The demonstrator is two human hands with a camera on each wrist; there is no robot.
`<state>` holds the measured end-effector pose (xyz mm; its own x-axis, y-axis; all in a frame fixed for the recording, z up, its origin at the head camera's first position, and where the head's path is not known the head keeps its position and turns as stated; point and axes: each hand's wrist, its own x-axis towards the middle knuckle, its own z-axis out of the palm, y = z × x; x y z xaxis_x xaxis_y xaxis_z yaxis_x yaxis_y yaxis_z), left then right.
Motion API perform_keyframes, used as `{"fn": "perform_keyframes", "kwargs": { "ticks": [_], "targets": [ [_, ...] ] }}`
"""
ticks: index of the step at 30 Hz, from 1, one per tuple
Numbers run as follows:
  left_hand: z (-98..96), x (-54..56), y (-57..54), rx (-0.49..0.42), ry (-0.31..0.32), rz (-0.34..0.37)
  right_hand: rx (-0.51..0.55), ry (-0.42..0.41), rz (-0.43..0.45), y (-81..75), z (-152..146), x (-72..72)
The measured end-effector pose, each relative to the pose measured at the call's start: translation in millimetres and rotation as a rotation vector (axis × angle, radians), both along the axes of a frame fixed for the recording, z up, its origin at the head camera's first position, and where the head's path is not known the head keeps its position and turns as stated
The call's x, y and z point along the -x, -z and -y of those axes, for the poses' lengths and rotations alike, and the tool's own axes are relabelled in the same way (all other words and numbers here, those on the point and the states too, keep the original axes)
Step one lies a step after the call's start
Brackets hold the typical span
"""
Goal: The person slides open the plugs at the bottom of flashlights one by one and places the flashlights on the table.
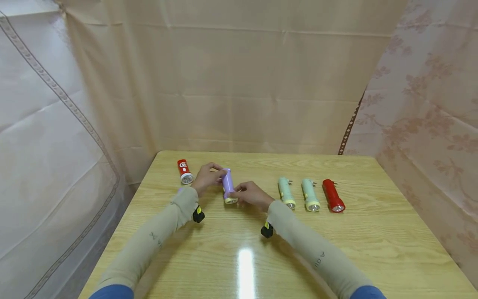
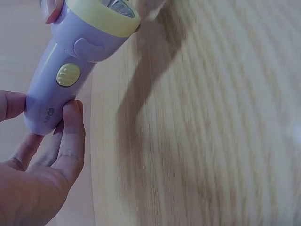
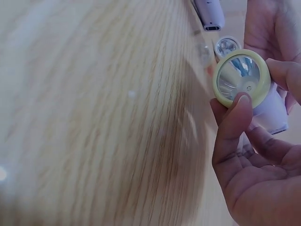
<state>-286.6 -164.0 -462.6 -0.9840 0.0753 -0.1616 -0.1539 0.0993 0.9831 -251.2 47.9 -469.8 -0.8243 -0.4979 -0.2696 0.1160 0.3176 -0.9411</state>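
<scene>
Both hands hold a purple flashlight [image 1: 227, 182] with a pale yellow head ring, its lens toward me, over the left-centre of the table. My left hand [image 1: 207, 177] grips the tail end; in the left wrist view its thumb and fingers pinch the purple body [image 2: 51, 89] below a yellow switch [image 2: 68, 74]. My right hand [image 1: 253, 194] pinches the head end, with fingertips on the yellow ring [image 3: 218, 89] around the lens in the right wrist view. Just left of my left hand lies a red flashlight [image 1: 184, 170] with a white head.
Two mint-green flashlights [image 1: 285, 192] [image 1: 310, 194] and a red one [image 1: 333, 195] lie in a row on the right, plug prongs showing at their tails. Another purple item [image 1: 181, 189] is mostly hidden behind my left sleeve. Curtains stand behind the wooden table [image 1: 209, 257].
</scene>
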Motion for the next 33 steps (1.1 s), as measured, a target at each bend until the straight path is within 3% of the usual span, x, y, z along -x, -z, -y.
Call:
{"fn": "perform_keyframes", "kwargs": {
  "ticks": [6,17,28,33],
  "targets": [
    [-11.4,-11.3,-2.5,-0.009,0.034,-0.010,-0.017,-0.026,-0.024,-0.9,-12.4,-8.4],
    [-25.6,-27.1,-1.6,0.054,0.094,-0.035,-0.090,-0.056,-0.006,-1.5,-31.4,-24.6],
    [-38.6,-39.3,2.8,0.044,0.139,-0.071,-0.040,-0.083,0.017,-1.3,-46.5,-40.4],
    [-40.6,-43.4,2.4,0.051,0.173,-0.054,-0.025,-0.096,0.037,0.1,-50.1,-44.0]
  ]
}}
